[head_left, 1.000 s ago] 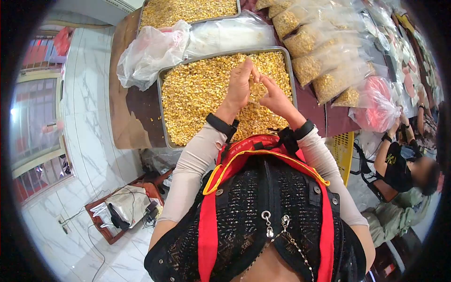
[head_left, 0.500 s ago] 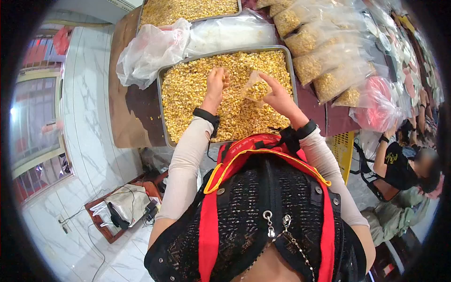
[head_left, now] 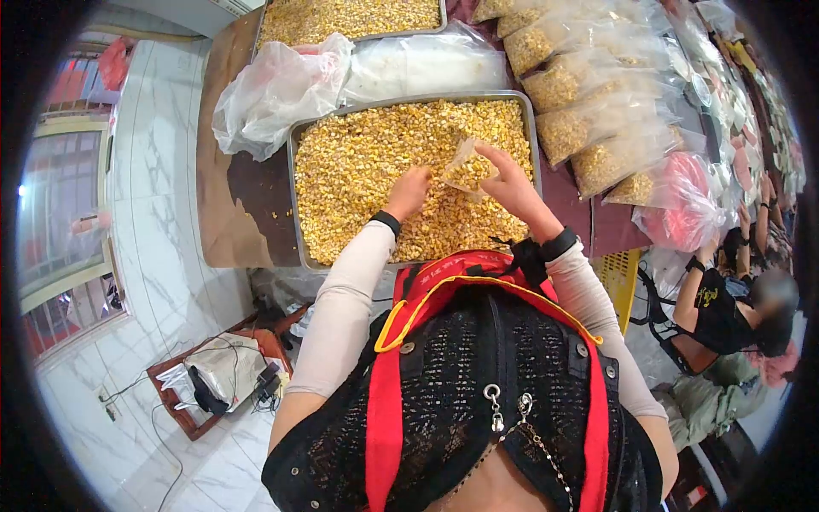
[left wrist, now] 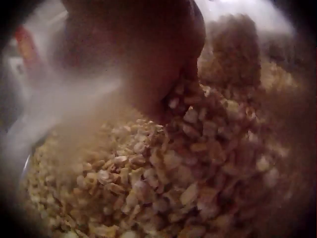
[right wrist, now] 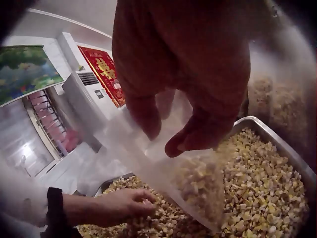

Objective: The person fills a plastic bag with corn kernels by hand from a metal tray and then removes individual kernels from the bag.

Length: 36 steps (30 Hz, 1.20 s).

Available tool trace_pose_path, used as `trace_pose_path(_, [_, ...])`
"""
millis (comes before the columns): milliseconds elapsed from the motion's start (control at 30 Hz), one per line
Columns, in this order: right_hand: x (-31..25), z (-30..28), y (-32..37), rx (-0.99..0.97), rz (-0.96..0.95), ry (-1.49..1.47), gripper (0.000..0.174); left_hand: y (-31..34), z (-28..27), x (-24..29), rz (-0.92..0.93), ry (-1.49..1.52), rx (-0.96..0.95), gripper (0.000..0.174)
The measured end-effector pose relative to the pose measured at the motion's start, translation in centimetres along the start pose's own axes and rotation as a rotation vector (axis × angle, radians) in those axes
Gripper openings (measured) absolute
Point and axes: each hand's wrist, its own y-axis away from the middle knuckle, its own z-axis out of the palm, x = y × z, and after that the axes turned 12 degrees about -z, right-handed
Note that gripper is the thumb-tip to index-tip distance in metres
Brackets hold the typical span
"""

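A metal tray point(head_left: 296, 205) is filled with yellow dried corn kernels point(head_left: 350, 162). My left hand point(head_left: 409, 191) is down at the kernels in the tray's middle, fingers curled into them. Kernels lie against its fingertips in the left wrist view, where the hand is dark and blurred. My right hand point(head_left: 510, 181) pinches the upper edge of a small clear plastic bag point(head_left: 465, 171) over the tray's right half. In the right wrist view the bag point(right wrist: 198, 186) hangs tilted below thumb and fingers, some kernels in its lower part.
Several filled clear bags point(head_left: 563, 136) lie in a row right of the tray. A second tray of kernels point(head_left: 350, 19) stands at the back, with crumpled plastic point(head_left: 286, 94) before it. A pink bag point(head_left: 687, 192) and another person point(head_left: 725, 299) are at the right.
My left hand was up at the bag's mouth, drew away to the left, then came down to the kernels. My right hand has kept hold of the bag in nearly the same place.
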Motion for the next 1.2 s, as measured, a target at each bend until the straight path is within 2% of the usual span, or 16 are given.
trace_pose_path(33, [0.0, 0.0, 0.0, -0.005, -0.001, 0.002, 0.059, -0.7, -0.4, -0.5, 0.0, 0.169, 0.11, 0.023])
trace_pose_path(67, [-0.1, 0.0, 0.0, -0.003, -0.002, 0.002, 0.059, -1.0, -0.4, -0.8, 0.002, 0.168, 0.111, 0.023])
trace_pose_path(133, [-0.3, -0.1, -0.1, 0.033, 0.021, -0.083, 0.059, -0.8, -2.8, 0.8, -0.599, 1.111, -0.082, 0.023])
trace_pose_path(167, [-0.5, 0.0, -0.1, 0.034, 0.021, -0.085, 0.059, -0.7, -3.3, 0.9, -0.622, 1.414, -0.098, 0.023])
trace_pose_path(200, [-0.8, 0.0, -0.2, 0.038, 0.049, -0.084, 0.061, -0.6, -3.7, 0.7, -0.623, 1.412, -0.097, 0.023])
trace_pose_path(267, [-1.1, 0.1, -0.3, 0.037, 0.075, -0.086, 0.062, -0.4, -4.5, 0.2, -0.64, 1.981, -0.286, 0.023])
trace_pose_path(400, [-1.1, 0.2, -0.3, 0.02, 0.011, 0.005, 0.067, -0.2, -7.2, 2.4, -0.568, 2.253, -0.38, 0.021])
trace_pose_path(467, [-1.0, 0.2, -0.2, 0.019, -0.002, 0.018, 0.068, 0.5, -9.9, 5.4, -0.556, 2.233, -0.287, 0.02])
trace_pose_path(533, [-1.0, 0.3, -0.2, 0.015, 0.0, 0.013, 0.07, 0.8, -11.7, 7.4, -0.299, 2.334, -0.463, 0.02])
trace_pose_path(600, [-1.0, 0.3, -0.2, 0.008, 0.003, 0.0, 0.07, 1.1, -13.2, 9.7, -0.335, 2.309, -0.413, 0.024])
trace_pose_path(667, [-1.0, 0.3, -0.2, 0.003, 0.007, -0.013, 0.07, 1.2, -13.7, 11.1, 0.008, 2.225, -0.549, 0.03])
trace_pose_path(800, [-0.8, 0.5, -0.1, 0.003, 0.012, -0.033, 0.069, 1.8, -14.0, 14.7, 0.056, 2.112, -0.47, 0.036])
trace_pose_path(900, [-1.0, 0.4, -0.2, 0.007, 0.009, -0.049, 0.067, 1.9, -13.1, 16.6, 0.032, 1.937, -0.253, 0.041])
trace_pose_path(933, [-1.1, 0.3, -0.2, -0.002, 0.0, -0.054, 0.067, 1.7, -12.6, 16.5, 0.032, 1.937, -0.253, 0.041])
trace_pose_path(1100, [-0.7, 0.6, -0.2, -0.002, -0.001, -0.044, 0.069, 1.3, -11.6, 16.9, 0.133, 1.499, 0.002, 0.046])
trace_pose_path(1200, [-0.4, 0.6, -0.2, -0.004, -0.007, -0.039, 0.068, 1.8, -12.0, 17.4, 0.077, 1.328, 0.021, 0.047])
